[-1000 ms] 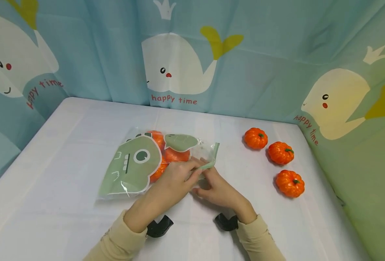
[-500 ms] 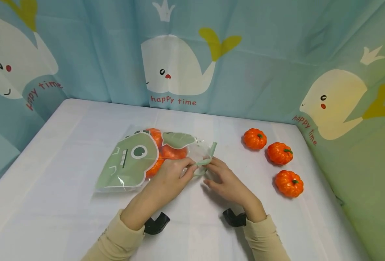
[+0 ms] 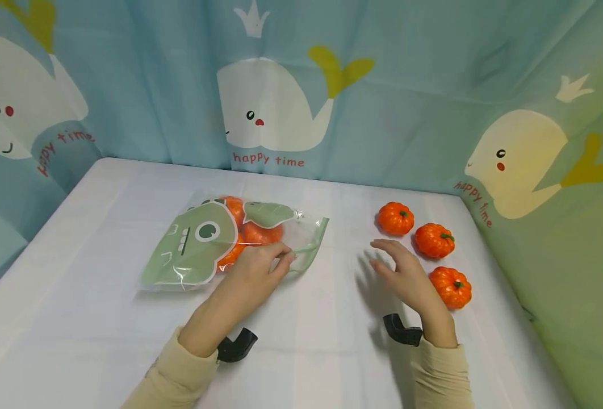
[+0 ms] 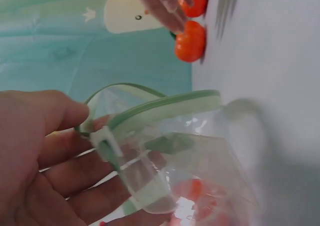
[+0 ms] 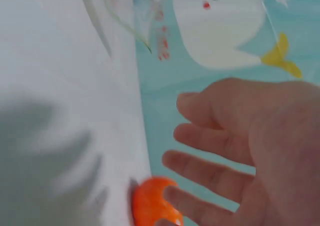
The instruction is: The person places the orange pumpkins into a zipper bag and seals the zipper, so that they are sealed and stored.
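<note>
Three orange pumpkins (image 3: pixel 435 240) with green stems sit close together toward the right side of the white table (image 3: pixel 306 369). At least three more show orange inside a clear plastic bag (image 3: pixel 225 278), which lies left of the middle of the table, its green one-eyed creature print (image 3: pixel 204 236) facing up. The bag's mouth points right, toward the loose pumpkins, and is edged with a green strip (image 3: pixel 315 241).

At that mouth the left hand (image 3: pixel 250 272) pinches the near edge between thumb and forefinger; in the left wrist view the two green-edged sides stand apart — a gap shows between them — and the other fingers lie spread against the film.

The right hand (image 3: pixel 403 275) hangs above the table between bag and loose pumpkins, its fingers slightly bent and parted, its shadow (image 3: pixel 375 289) falling to the left. Its back overlaps the nearest pumpkin in the head view — I cannot tell whether they touch.

Both arms wear beige sleeves (image 3: pixel 442 369), with a black curved piece (image 3: pixel 237 345) at each wrist. Behind the table hangs a blue-green curtain (image 3: pixel 409 142) printed with white whales (image 3: pixel 276 91) and the words "happy time".
</note>
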Tool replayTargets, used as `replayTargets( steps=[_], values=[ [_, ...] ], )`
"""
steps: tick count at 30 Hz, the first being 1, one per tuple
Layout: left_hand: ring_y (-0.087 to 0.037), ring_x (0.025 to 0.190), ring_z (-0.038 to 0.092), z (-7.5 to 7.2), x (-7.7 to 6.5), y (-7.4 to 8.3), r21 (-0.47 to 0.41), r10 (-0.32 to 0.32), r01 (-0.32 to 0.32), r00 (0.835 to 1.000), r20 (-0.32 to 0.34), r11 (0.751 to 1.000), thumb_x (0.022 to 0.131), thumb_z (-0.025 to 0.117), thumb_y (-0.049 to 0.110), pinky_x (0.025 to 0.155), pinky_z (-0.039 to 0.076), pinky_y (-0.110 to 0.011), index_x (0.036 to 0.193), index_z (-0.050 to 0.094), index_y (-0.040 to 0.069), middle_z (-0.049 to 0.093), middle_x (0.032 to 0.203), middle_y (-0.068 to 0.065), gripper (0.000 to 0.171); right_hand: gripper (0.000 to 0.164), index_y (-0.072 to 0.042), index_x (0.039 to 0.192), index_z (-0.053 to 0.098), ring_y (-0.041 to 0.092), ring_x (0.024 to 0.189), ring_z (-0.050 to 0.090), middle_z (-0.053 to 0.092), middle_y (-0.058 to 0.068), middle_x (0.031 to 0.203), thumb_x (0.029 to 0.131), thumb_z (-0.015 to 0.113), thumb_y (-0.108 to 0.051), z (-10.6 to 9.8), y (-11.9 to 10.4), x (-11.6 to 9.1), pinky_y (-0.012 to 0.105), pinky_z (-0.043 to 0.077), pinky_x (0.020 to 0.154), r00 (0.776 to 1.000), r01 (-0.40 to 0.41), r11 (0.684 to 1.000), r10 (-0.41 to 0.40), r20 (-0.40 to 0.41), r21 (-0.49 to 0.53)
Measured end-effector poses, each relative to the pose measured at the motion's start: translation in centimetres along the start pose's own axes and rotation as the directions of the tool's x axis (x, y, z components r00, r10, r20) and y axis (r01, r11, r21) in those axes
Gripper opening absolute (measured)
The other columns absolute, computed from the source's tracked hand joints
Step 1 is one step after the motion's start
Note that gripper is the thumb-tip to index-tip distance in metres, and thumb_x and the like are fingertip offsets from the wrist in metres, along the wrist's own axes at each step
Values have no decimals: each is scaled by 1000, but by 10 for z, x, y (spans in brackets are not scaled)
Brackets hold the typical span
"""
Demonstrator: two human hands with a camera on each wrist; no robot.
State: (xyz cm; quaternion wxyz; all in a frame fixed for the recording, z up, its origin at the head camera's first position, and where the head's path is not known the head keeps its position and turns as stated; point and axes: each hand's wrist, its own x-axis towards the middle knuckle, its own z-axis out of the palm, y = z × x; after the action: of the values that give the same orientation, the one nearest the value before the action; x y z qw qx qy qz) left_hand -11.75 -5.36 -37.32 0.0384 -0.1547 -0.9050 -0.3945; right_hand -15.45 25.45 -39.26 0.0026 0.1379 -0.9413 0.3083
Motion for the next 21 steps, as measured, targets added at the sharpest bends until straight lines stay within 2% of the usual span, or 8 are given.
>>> replayTargets(
  steps=[5,8,10,12,14,17,19,21],
  values=[
    [-13,73,57,-1,-2,5,79,-21,22,1000,-8,997,93,67,29,70,49,-29,94,70,13,68,85,2,17,37,8,128,57,46,126,48,54,30,133,96,58,-9,-20,13,-9,63,36,107,986,-91,992,79,-144,-83],
    [-19,80,64,2,-2,12,154,-12,19,999,-44,988,89,72,31,73,53,-35,102,67,12,71,97,-1,23,37,12,124,58,52,122,46,53,36,129,94,56,-9,-33,21,-13,64,32,107,957,-188,970,147,-252,-151],
    [-24,89,66,8,-1,18,215,30,-17,998,-59,977,87,74,28,77,55,-41,111,65,11,70,108,-4,30,41,14,126,55,55,125,40,50,38,131,94,52,-12,-40,26,-17,66,26,109,929,-301,936,245,-276,-181],
    [-27,100,64,17,0,25,289,80,-61,995,-55,955,85,76,25,80,56,-43,118,63,12,67,116,-6,37,49,14,133,49,58,130,32,42,41,137,94,49,-16,-45,31,-21,69,21,109,896,-422,884,373,-240,-200],
    [-28,103,60,27,2,31,374,137,-109,989,-48,921,82,78,24,81,54,-43,117,65,13,65,115,-8,39,56,13,139,41,60,134,22,32,42,143,94,45,-20,-47,36,-24,72,18,108,854,-519,825,495,-158,-222],
    [-28,98,57,42,5,38,496,176,-140,984,-26,857,78,83,28,81,51,-40,107,66,12,64,107,-9,37,60,11,142,35,62,134,19,24,42,146,93,43,-23,-46,40,-26,73,21,106,813,-574,782,579,-56,-244],
    [-28,92,57,50,7,40,537,179,-138,984,-25,832,75,85,31,76,50,-39,101,65,11,63,100,-9,39,57,11,138,38,62,131,23,25,42,145,93,42,-23,-44,39,-26,72,27,104,813,-570,783,582,-31,-249],
    [-28,87,57,56,9,40,558,172,-129,985,-26,820,73,87,33,70,50,-38,96,64,9,62,95,-9,41,53,11,134,41,62,128,29,27,42,144,93,43,-23,-44,38,-26,71,32,101,823,-555,792,567,-34,-256]
  ],
)
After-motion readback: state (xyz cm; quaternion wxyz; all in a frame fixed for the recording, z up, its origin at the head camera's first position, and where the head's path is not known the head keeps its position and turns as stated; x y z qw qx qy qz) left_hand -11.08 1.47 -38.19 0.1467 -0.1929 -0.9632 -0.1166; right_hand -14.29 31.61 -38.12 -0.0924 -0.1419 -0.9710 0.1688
